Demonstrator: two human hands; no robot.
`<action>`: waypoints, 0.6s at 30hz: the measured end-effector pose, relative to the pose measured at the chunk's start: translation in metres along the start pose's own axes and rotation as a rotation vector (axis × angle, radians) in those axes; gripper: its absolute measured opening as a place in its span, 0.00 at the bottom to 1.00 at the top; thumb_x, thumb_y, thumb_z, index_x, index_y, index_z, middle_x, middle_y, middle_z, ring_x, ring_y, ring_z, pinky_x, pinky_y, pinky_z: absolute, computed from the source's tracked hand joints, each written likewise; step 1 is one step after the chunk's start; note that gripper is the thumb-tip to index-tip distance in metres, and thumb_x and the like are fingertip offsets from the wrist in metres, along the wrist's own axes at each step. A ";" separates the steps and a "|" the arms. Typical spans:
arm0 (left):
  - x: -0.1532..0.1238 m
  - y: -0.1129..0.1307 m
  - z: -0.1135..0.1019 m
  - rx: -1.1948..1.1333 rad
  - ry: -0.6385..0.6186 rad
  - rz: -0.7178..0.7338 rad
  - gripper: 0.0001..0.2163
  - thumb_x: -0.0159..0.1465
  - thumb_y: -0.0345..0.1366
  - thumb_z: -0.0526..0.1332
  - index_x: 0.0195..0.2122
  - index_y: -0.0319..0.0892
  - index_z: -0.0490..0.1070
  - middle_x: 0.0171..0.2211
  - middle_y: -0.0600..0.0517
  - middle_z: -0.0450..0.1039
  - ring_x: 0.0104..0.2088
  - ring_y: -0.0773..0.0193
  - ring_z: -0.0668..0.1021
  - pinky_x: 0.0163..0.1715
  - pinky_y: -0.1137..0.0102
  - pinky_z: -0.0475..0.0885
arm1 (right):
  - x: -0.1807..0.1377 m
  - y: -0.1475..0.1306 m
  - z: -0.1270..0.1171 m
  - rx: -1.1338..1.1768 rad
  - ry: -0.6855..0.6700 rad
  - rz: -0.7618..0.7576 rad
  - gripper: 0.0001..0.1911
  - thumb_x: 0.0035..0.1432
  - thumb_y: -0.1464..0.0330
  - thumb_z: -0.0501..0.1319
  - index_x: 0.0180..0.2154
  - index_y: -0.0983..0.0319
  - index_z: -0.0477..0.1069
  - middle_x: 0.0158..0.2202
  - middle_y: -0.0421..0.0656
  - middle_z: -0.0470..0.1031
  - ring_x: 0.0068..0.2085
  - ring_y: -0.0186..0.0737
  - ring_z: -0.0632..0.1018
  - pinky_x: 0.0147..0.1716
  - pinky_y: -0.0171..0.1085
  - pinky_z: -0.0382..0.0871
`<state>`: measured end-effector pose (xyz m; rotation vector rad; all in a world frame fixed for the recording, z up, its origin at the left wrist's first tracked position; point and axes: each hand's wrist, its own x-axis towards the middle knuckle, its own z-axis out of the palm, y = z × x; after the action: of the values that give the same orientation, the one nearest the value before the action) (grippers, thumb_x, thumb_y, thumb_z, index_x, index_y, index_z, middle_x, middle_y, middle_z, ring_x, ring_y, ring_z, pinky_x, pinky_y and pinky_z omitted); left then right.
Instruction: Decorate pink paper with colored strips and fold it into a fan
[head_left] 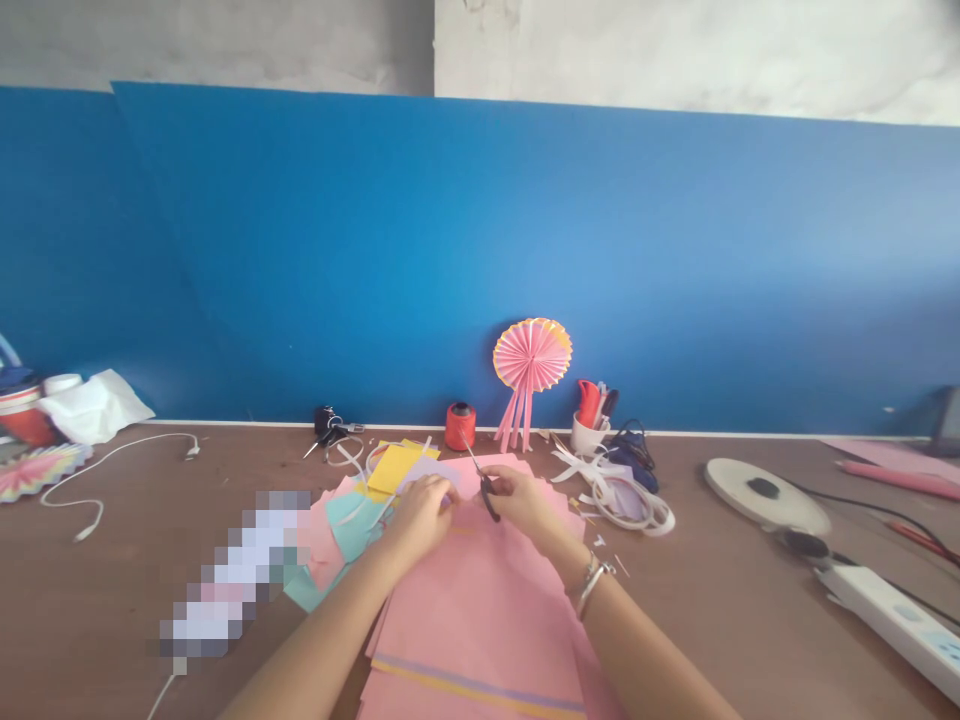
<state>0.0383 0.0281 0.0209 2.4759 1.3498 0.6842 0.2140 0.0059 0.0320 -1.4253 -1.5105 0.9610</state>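
My right hand (523,500) is closed round the black handles of a pair of scissors (480,480), whose blades point up and to the left. My left hand (421,512) is closed on a pale lilac piece of paper (429,470), held right beside the scissor blades. Both hands hover over a stack of pink paper sheets (480,610) spread on the brown table (750,610). A bracelet sits on my right wrist.
Yellow, teal and pink paper pieces (352,520) lie left of the hands. Behind stand a red thread spool (460,425), a pink pleated paper fan (531,358), a white cup with tools (590,425) and white tape strips (630,495). A power strip (892,615) and white disc (765,492) lie right, a white cable (112,470) left.
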 end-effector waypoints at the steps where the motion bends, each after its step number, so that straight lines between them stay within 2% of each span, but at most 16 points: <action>1: 0.000 0.002 -0.001 -0.021 0.013 -0.001 0.08 0.56 0.26 0.55 0.31 0.43 0.72 0.34 0.50 0.76 0.39 0.60 0.75 0.42 0.66 0.65 | 0.000 -0.001 0.002 0.025 -0.016 -0.025 0.19 0.43 0.72 0.57 0.40 0.61 0.72 0.26 0.39 0.74 0.26 0.35 0.71 0.23 0.31 0.62; 5: 0.001 0.009 -0.004 -0.211 0.045 0.010 0.07 0.55 0.28 0.56 0.29 0.43 0.73 0.32 0.51 0.77 0.37 0.60 0.76 0.42 0.67 0.66 | -0.004 -0.007 0.006 -0.056 0.049 -0.078 0.17 0.42 0.73 0.54 0.37 0.61 0.71 0.18 0.35 0.67 0.21 0.31 0.66 0.21 0.30 0.58; 8: 0.003 0.008 -0.002 -0.427 0.097 -0.020 0.07 0.54 0.29 0.56 0.32 0.43 0.73 0.33 0.51 0.76 0.37 0.61 0.76 0.41 0.68 0.67 | -0.003 -0.007 0.005 -0.024 0.102 -0.057 0.17 0.42 0.72 0.55 0.38 0.62 0.69 0.15 0.32 0.63 0.19 0.31 0.64 0.20 0.31 0.56; 13: 0.009 -0.002 -0.003 -0.689 0.320 -0.316 0.11 0.52 0.30 0.56 0.38 0.41 0.71 0.34 0.51 0.74 0.39 0.61 0.74 0.45 0.65 0.66 | 0.001 -0.005 -0.001 0.360 0.272 -0.016 0.19 0.42 0.69 0.58 0.41 0.61 0.64 0.21 0.36 0.68 0.24 0.34 0.68 0.24 0.33 0.59; 15: 0.010 -0.001 -0.005 -0.733 0.296 -0.371 0.10 0.52 0.33 0.57 0.35 0.39 0.72 0.33 0.50 0.75 0.37 0.60 0.75 0.41 0.66 0.68 | 0.001 -0.007 -0.002 0.488 0.308 -0.020 0.19 0.43 0.68 0.59 0.41 0.60 0.64 0.23 0.37 0.68 0.26 0.35 0.69 0.26 0.34 0.61; 18: 0.008 0.010 -0.009 -0.851 0.114 -0.384 0.11 0.52 0.39 0.61 0.32 0.39 0.74 0.32 0.48 0.76 0.34 0.61 0.76 0.35 0.68 0.68 | -0.001 -0.012 0.000 0.566 0.314 -0.033 0.18 0.43 0.68 0.59 0.40 0.59 0.63 0.25 0.38 0.68 0.27 0.36 0.70 0.28 0.35 0.61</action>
<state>0.0448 0.0292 0.0348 1.4880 1.1727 1.0348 0.2091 0.0037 0.0431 -1.0724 -0.9288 0.9890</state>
